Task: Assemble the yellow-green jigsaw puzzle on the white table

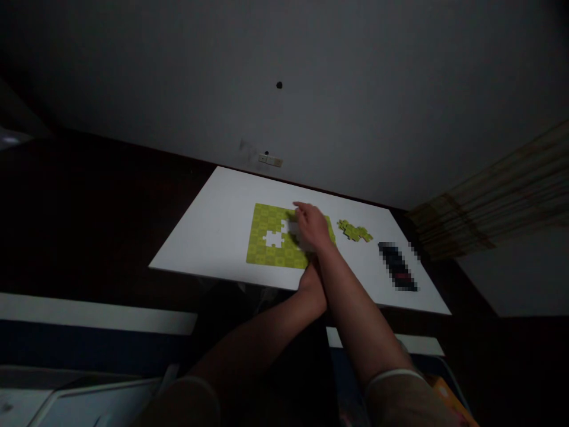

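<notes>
A yellow-green jigsaw puzzle [262, 252] with a checked pattern lies on the white table [200, 237]. White gaps shaped like pieces show in its middle. Over the puzzle's right half is my right hand [312, 226], its index finger stretched toward the far left and the other fingers partly bent. No piece can be made out in it. My left hand [312, 279] is at the near edge of the puzzle, crossed under my right wrist; its fingers are hidden. To the right lies a small heap of loose puzzle pieces [354, 230].
A dark, pixelated object [397, 265] lies at the table's right side. Behind the table rises a grey wall [355, 107] with a socket plate [270, 160]. A striped curtain [498, 190] hangs at the right.
</notes>
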Tool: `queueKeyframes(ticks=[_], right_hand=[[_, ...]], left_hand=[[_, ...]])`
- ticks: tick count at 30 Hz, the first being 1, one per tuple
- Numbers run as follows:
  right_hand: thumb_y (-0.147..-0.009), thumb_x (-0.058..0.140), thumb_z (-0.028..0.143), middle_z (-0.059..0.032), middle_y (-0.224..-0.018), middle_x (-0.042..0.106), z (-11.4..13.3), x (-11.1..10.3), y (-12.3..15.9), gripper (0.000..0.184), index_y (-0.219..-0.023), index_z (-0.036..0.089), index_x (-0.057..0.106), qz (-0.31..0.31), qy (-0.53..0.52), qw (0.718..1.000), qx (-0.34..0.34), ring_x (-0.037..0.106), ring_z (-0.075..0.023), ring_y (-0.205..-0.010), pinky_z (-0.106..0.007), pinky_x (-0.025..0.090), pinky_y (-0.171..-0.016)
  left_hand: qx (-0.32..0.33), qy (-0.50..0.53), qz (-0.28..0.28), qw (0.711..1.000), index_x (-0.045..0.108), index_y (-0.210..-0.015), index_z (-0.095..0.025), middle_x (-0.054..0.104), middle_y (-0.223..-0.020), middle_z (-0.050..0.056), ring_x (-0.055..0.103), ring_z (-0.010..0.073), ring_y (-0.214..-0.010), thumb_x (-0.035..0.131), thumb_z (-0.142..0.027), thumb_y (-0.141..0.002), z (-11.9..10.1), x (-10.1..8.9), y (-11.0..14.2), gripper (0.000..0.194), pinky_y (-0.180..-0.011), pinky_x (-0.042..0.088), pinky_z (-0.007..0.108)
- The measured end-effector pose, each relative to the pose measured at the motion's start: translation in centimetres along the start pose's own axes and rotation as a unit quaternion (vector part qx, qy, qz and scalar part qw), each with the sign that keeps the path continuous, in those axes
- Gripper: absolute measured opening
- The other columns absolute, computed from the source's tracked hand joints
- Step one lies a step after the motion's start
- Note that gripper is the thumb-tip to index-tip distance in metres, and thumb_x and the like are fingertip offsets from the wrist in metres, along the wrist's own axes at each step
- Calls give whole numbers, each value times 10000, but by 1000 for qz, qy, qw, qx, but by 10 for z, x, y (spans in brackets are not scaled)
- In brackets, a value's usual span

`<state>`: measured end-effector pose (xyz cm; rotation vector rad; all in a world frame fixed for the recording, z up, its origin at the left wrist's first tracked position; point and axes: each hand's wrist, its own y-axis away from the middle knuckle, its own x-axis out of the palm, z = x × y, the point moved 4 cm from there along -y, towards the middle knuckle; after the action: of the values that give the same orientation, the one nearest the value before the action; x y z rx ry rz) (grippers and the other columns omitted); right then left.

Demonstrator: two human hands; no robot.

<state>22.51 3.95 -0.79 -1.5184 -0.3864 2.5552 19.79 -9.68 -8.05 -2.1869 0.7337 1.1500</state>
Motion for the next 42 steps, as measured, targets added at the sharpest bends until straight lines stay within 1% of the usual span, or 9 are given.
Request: queueKeyframes(ticks=[2, 5, 10, 15, 21, 27, 30, 34, 42], right_hand=[[-1103, 474, 405, -127, -1243, 839, -38, -31, 3, 488, -1417, 208, 792, -96, -88, 990, 52, 743, -315, -1162, -462, 560, -1086], [-1005, 568, 444, -106, -1093, 844, -96, -63, 23, 423, -1259, 229, 829, -117, -159, 976, 94, 769, -307, -1031, -463, 598, -1007], [-992, 611, 454, -162, -1139, 844, -150, -65, 73, 325, -1099, 229, 820, -134, -126, 973, 141, 764, -319, -1090, -492, 569, -1054], [-1061, 544, 552, -144, -1226, 816, -149, -41, 88, 481, -1281, 207, 797, -91, -63, 985, 129, 748, -303, -1123, -479, 572, -1062], [-1038, 726, 667, -205, -1375, 710, -134, -32, 78, 702, -1566, 205, 705, -5, 65, 992, 112, 671, -384, -1315, -516, 525, -1107], [-955, 813, 628, -213, -1368, 742, -139, -25, 78, 661, -1478, 225, 774, -33, 35, 994, 101, 680, -422, -1308, -549, 525, -1121], [-937, 772, 506, -165, -1282, 797, -148, -24, 77, 568, -1437, 236, 787, -58, -48, 990, 118, 739, -366, -1163, -500, 555, -1046], [-934, 655, 489, -89, -952, 800, -155, -27, 76, 495, -1302, 216, 841, -93, -148, 973, 151, 713, -281, -855, -428, 549, -846], [-835, 684, 479, 37, -675, 589, -158, -32, 85, 421, -1117, 207, 839, -151, -251, 939, 181, 536, -197, -656, -363, 453, -692]], left_hand=[[10, -17, 6, 1000, 523, -1765, -179, 494, -1825, 185, 322, 434, -1758, 577, -397, -1071, -6, -10, 1, 729, -1473, 207, 605], [5, -43, 17, 999, 591, -1699, -133, 545, -1778, 220, 398, 447, -1710, 550, -520, -1092, -10, -20, 3, 720, -1445, 252, 607], [14, -58, 1, 998, 590, -1654, -62, 516, -1790, 242, 407, 438, -1694, 537, -514, -1119, -11, -28, 6, 703, -1425, 280, 603], [13, -86, -12, 996, 668, -1562, -121, 607, -1707, 207, 473, 389, -1654, 587, -484, -1116, -13, -31, 9, 581, -1425, 319, 551], [11, -27, -56, 998, 767, -1434, -238, 749, -1546, 82, 604, 300, -1519, 622, -347, -1100, -10, -47, 11, 380, -1420, 374, 489], [-137, -76, -121, 980, 743, -1505, -198, 721, -1613, 121, 585, 341, -1572, 613, -321, -1080, 77, -118, 15, 462, -1383, 425, 526], [-219, -145, -87, 961, 583, -1688, -109, 534, -1800, 179, 429, 414, -1708, 535, -441, -1133, 127, -143, 24, 649, -1427, 330, 583], [-241, -183, 6, 953, 422, -1800, -101, 318, -1912, 181, 268, 424, -1787, 383, -549, -1182, 158, -137, 36, 765, -1448, 233, 638], [-235, -191, 46, 952, 353, -1842, -134, 234, -1939, 155, 177, 417, -1812, 337, -598, -1180, 156, -124, 42, 809, -1458, 184, 637]])
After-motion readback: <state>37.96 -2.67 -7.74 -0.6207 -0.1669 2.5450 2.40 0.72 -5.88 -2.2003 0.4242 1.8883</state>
